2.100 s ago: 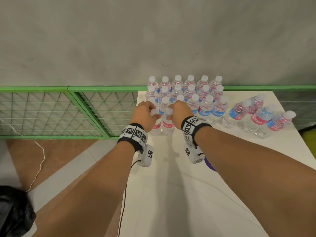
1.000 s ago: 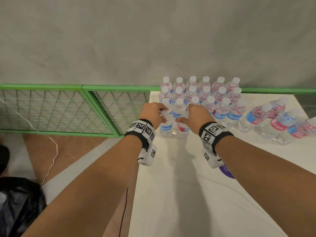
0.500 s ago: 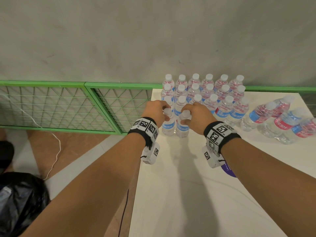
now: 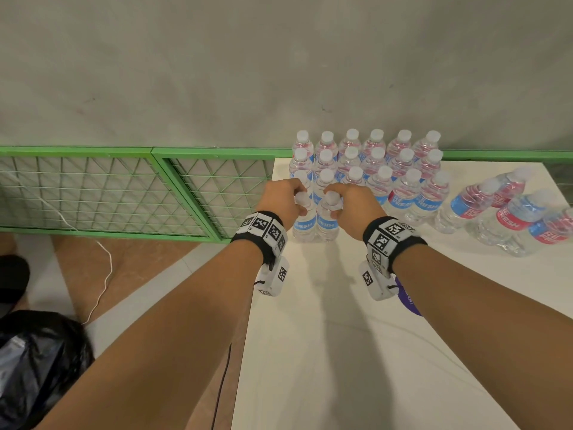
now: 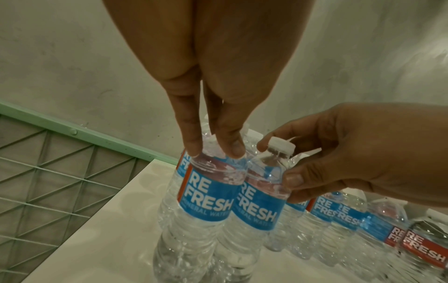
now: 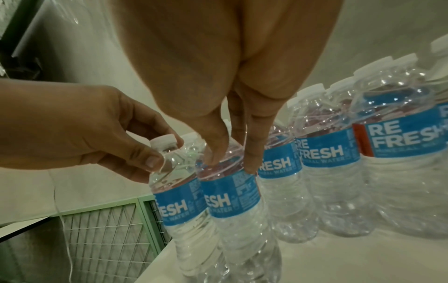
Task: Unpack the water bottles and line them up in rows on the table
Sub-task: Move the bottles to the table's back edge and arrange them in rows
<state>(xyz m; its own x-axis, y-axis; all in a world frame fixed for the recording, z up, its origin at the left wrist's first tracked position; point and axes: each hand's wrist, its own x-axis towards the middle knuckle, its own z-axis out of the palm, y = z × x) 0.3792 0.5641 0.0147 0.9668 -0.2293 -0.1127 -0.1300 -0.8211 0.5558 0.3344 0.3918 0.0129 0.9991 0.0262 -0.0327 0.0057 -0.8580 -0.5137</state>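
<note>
Two upright water bottles with blue labels stand side by side on the white table point(image 4: 341, 352), in front of the left end of three rows of bottles point(image 4: 376, 159). My left hand point(image 4: 302, 197) grips the left bottle point(image 4: 305, 225) at its neck and shoulder. My right hand point(image 4: 333, 200) grips the right bottle point(image 4: 328, 223) just under its cap. In the left wrist view my left hand point(image 5: 214, 151) pinches the left bottle point(image 5: 206, 193), and the right hand point(image 5: 278, 162) holds its neighbour point(image 5: 261, 201). In the right wrist view my right hand point(image 6: 231, 162) is on its bottle point(image 6: 227, 193), with the left hand point(image 6: 164, 151) beside it.
Several bottles point(image 4: 511, 212) lie on their sides at the table's right. The table's left edge runs close beside the left bottle. A green mesh fence point(image 4: 124, 193) stands to the left, with a black bag point(image 4: 37, 361) and a white cable point(image 4: 102, 287) on the floor. A purple sticker point(image 4: 409, 301) shows under my right wrist.
Both hands stay on the same two front bottles. Those bottles have turned, so blue label faces show where red showed before. My view has shifted left.
</note>
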